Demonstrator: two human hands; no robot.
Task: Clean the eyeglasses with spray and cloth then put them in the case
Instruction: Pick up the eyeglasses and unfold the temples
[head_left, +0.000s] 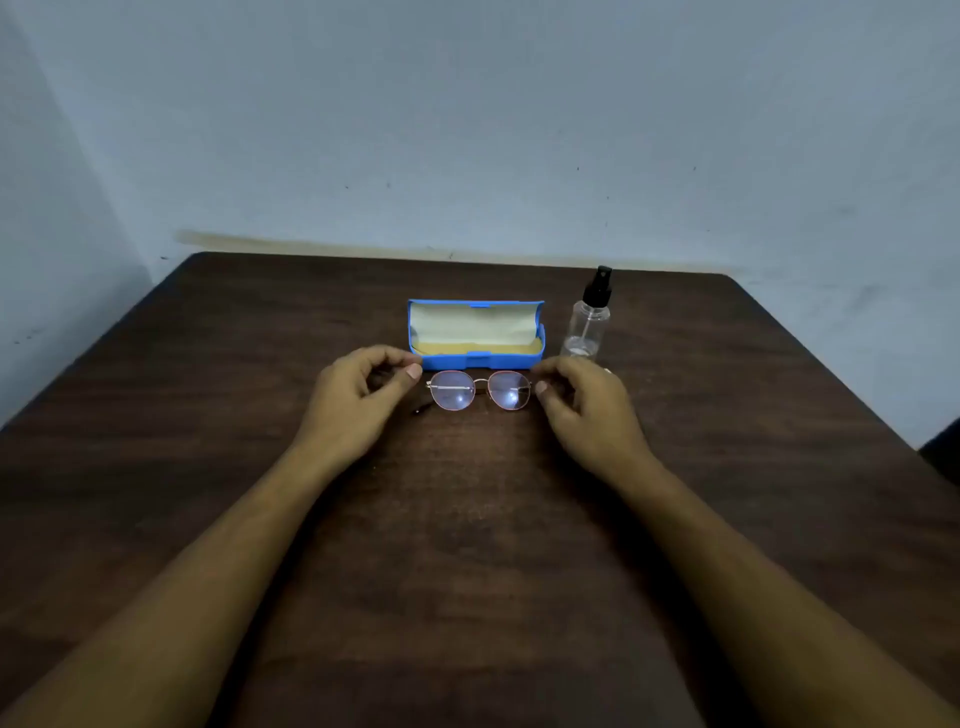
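On the dark wooden table (208, 364) we count 1 pair of eyeglasses (480, 389), 1 blue case (478, 359), 1 clear spray bottle (587, 327) with a black nozzle, and our 2 hands. The eyeglasses lie flat with temples folded, just near of the case and between both hands. The case stands open, its lid raised toward the far side, showing a pale yellow inside; we cannot tell lining from cloth. The bottle stands upright just right of the case.

Our left hand (358, 400) has its fingers loosely curled, thumb tip just beside the left lens, gripping nothing. Our right hand (587, 405) curls at the right lens edge; we cannot tell whether it touches the frame.

The table's far edge meets the wall (467, 130). Broad wood stretches left of the case, right of the bottle, and near between our forearms.
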